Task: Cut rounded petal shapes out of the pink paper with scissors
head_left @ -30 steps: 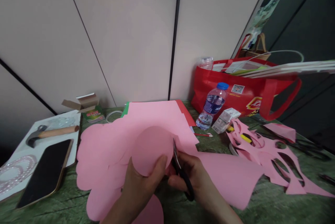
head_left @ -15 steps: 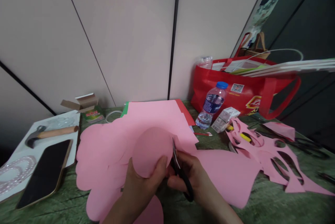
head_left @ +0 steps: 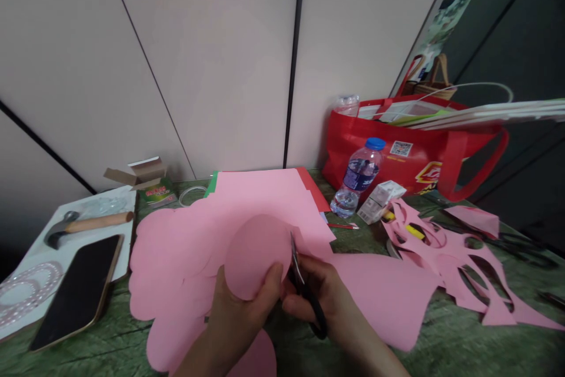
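Observation:
My left hand (head_left: 241,315) pinches a rounded pink paper shape (head_left: 256,253), thumb on its lower right edge. My right hand (head_left: 324,300) grips black-handled scissors (head_left: 304,286), whose blades point up along the right edge of that shape. A larger pink sheet (head_left: 388,300) trails from the cut to the right. Under both hands lie several pink paper cut-outs (head_left: 172,259) spread over the green table (head_left: 441,347). A stack of pink, red and green sheets (head_left: 269,189) lies behind them.
A phone (head_left: 77,289), a hammer (head_left: 83,225) and bead strings (head_left: 26,283) rest on a white sheet at left. A small open box (head_left: 143,180) stands behind. A water bottle (head_left: 358,180), a red bag (head_left: 419,153) and pink scraps (head_left: 445,253) sit at right.
Almost nothing differs. Both hands keep their grip on the pink shape and the scissors, with only a slight shift of the view.

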`<state>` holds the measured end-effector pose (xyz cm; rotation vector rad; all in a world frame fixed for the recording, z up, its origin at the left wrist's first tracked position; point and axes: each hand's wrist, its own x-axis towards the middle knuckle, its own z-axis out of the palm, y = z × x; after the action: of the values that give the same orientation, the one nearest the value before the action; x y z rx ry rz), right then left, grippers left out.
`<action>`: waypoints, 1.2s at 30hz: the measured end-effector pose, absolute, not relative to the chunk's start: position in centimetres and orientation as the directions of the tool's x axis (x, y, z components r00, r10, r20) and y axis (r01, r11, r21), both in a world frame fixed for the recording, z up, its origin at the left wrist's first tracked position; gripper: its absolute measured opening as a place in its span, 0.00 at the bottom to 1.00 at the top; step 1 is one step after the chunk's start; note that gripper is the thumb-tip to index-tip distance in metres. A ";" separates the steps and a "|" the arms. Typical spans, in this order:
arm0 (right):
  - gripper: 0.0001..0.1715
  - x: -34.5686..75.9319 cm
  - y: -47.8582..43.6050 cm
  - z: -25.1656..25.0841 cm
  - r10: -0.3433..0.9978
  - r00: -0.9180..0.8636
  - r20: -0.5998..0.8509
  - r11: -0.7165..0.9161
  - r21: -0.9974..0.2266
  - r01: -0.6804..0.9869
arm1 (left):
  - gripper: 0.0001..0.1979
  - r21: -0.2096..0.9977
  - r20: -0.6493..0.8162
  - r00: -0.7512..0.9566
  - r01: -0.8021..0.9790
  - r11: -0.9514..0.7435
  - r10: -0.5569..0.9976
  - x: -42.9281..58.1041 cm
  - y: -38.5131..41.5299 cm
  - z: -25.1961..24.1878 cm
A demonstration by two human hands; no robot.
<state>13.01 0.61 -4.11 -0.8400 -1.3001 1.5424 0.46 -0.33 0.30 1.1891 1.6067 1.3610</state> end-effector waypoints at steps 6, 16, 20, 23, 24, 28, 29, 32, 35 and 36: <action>0.16 13.0 0.7 -4.3 0.936 -0.342 0.086 -0.005 -0.966 -0.258 | 0.06 0.993 0.052 -0.328 0.114 -0.015 0.943 0.7 -0.3 0.3; 0.13 12.9 0.6 -4.2 0.936 -0.340 0.094 0.001 -0.965 -0.264 | 0.04 0.998 0.045 -0.316 0.050 -0.031 0.948 0.9 -0.2 0.3; 0.15 12.8 0.6 -4.2 0.937 -0.339 0.089 -0.003 -0.966 -0.260 | 0.03 0.999 0.040 -0.307 0.048 -0.026 0.951 1.0 -0.3 0.6; 0.17 12.8 0.6 -4.3 0.935 -0.340 0.095 0.004 -0.966 -0.259 | 0.04 0.995 0.047 -0.296 0.093 -0.020 0.954 1.0 -0.3 0.7; 0.17 12.9 0.6 -4.3 0.935 -0.341 0.097 0.008 -0.967 -0.254 | 0.04 0.994 0.048 -0.286 0.104 -0.018 0.957 0.9 -0.3 0.7; 0.18 12.9 0.6 -4.4 0.935 -0.341 0.101 0.022 -0.973 -0.229 | 0.05 0.995 0.043 -0.277 0.096 -0.017 0.960 0.8 -0.2 0.4; 0.18 12.9 0.6 -4.3 0.934 -0.341 0.103 0.024 -0.974 -0.226 | 0.05 0.994 0.041 -0.277 0.104 -0.013 0.960 0.7 -0.2 0.3; 0.18 12.9 0.5 -4.3 0.934 -0.343 0.100 0.020 -0.974 -0.227 | 0.06 0.992 0.044 -0.270 0.128 -0.010 0.962 0.6 -0.2 0.2; 0.18 13.0 0.5 -4.3 0.938 -0.337 0.082 0.007 -0.976 -0.217 | 0.05 0.993 0.056 -0.277 0.111 -0.026 0.959 0.6 -0.2 0.3; 0.18 13.0 0.5 -4.3 0.940 -0.334 0.076 0.004 -0.978 -0.210 | 0.05 0.993 0.056 -0.276 0.115 -0.025 0.960 0.6 -0.2 0.3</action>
<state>12.96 0.48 -4.34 -0.8382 -1.3125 1.5164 0.57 -0.19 0.33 1.1763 1.4818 1.3932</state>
